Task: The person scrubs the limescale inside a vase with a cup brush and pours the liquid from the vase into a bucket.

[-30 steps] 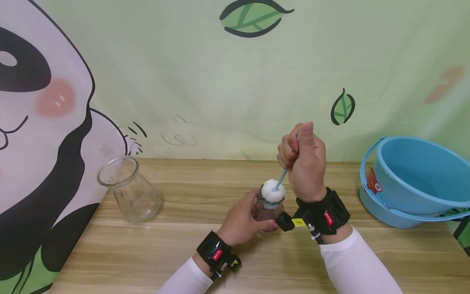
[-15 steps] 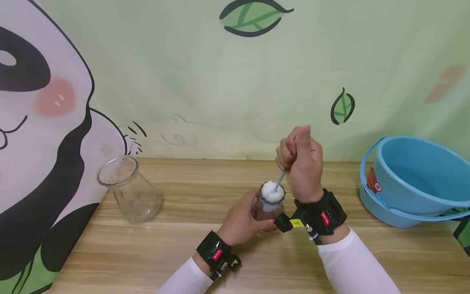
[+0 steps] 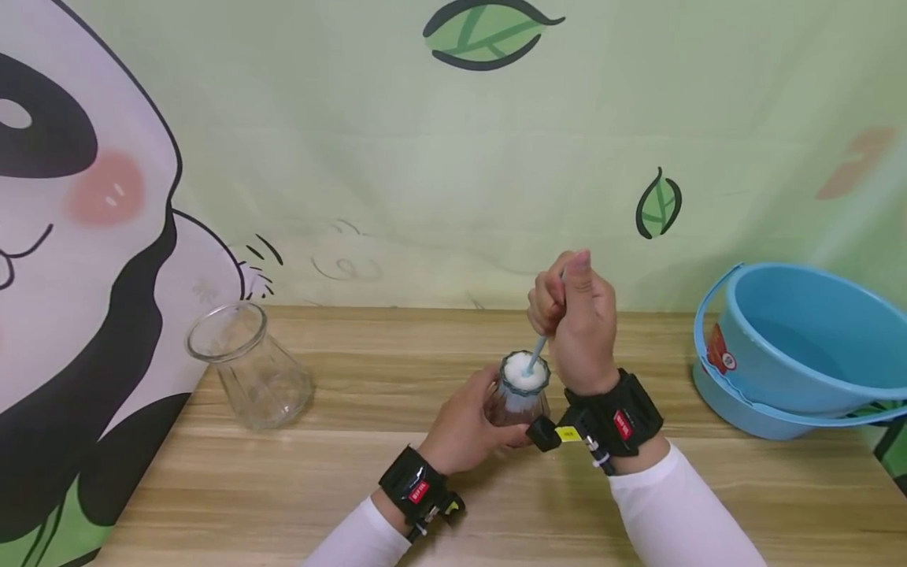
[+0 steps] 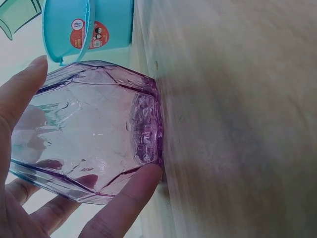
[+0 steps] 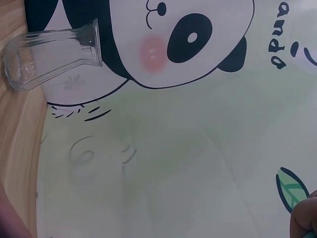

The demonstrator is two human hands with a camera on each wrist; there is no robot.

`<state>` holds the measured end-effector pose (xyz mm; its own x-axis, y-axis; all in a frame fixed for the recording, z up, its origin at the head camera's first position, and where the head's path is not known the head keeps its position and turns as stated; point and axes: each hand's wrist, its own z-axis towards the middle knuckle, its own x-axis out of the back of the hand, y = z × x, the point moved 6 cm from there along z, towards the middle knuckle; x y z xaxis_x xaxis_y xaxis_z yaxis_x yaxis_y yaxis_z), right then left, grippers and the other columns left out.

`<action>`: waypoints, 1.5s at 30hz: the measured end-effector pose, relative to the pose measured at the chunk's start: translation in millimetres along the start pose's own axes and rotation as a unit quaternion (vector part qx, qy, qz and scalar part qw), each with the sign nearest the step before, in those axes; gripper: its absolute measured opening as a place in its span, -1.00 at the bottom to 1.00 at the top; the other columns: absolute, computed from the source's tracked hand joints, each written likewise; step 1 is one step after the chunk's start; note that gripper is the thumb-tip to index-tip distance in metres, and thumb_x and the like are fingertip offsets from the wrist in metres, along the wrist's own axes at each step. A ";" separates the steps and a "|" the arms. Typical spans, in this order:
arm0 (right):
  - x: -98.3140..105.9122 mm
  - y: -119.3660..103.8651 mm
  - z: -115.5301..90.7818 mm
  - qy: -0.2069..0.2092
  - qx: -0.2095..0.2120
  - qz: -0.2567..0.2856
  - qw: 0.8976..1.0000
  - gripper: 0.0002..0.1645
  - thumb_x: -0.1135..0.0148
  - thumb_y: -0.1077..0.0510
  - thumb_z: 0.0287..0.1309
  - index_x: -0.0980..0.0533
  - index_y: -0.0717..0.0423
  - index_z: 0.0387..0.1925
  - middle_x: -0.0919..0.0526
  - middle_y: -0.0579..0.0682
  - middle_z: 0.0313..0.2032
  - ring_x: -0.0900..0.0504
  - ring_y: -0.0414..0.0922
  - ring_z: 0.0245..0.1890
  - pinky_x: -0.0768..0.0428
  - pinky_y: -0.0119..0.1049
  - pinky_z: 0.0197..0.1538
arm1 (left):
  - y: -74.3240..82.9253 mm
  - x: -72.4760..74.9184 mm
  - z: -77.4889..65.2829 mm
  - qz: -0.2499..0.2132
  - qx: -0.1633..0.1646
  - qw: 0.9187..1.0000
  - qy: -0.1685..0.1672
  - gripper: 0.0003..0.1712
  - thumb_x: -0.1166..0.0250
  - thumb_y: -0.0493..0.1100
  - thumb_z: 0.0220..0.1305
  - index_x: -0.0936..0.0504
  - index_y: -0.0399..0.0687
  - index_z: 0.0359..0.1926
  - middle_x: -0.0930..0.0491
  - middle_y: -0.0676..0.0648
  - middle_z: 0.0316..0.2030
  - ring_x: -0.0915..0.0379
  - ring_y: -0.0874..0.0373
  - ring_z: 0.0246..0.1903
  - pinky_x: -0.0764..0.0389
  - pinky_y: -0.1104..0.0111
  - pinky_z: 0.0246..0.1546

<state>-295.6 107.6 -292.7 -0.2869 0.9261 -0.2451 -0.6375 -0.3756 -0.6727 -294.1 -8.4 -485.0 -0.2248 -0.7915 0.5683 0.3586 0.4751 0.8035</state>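
Note:
My left hand (image 3: 464, 421) grips a small faceted glass vase (image 3: 516, 411), purple-tinted low down and blue-tinted at its scalloped rim. In the left wrist view, thumb and fingers wrap round the vase (image 4: 89, 124), its base at the tabletop. Inside its mouth sits the white head of a sponge brush (image 3: 524, 368); its lower part shows as a pale shape through the glass. Above it, my right hand (image 3: 583, 327) is curled round the brush's thin light-blue handle, thumb up along it. Only a bit of the right hand (image 5: 303, 218) shows in the right wrist view.
A clear glass jar (image 3: 265, 378) stands at the left of the wooden table (image 3: 340, 504). On the right is a light-blue bucket (image 3: 801, 346) with its carrying handle lowered. A green fabric backdrop (image 3: 425, 197) with a printed panda stands behind the table.
My right hand has moved down and slightly left, pushing the sponge head from bulging above the rim to inside the vase's mouth. The left hand has stayed in place.

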 end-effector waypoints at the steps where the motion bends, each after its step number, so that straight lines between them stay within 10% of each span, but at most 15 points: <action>1: 0.2 0.4 -0.6 0.001 0.001 -0.002 1.000 -0.44 0.20 -0.13 0.48 -0.16 0.11 -0.60 -0.08 -0.12 -0.76 -0.03 -0.21 -0.82 0.07 -0.28 -0.77 | 0.0 -0.1 -0.1 -0.001 0.001 1.000 0.000 -0.05 -0.53 0.15 -0.04 -0.25 0.29 0.34 -0.44 0.09 0.15 -0.35 0.22 0.06 -0.48 0.05 0.05; 45: 5.7 14.2 -3.1 0.003 -0.006 -0.008 1.000 -0.45 0.23 -0.11 0.50 -0.14 0.12 -0.59 -0.06 -0.12 -0.75 -0.02 -0.22 -0.81 0.07 -0.29 -0.77 | 1.4 0.5 5.5 0.006 0.009 1.000 0.005 -0.09 -0.54 0.11 -0.06 -0.28 0.31 0.31 -0.46 0.13 0.07 -0.38 0.26 -0.03 -0.51 0.13 -0.03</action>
<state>-304.1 107.7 -305.8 -0.2724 0.9322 -0.2384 -0.6333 -0.3602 -0.6849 -298.7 -6.0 -482.6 -0.2122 -0.7890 0.5765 0.3443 0.4918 0.7998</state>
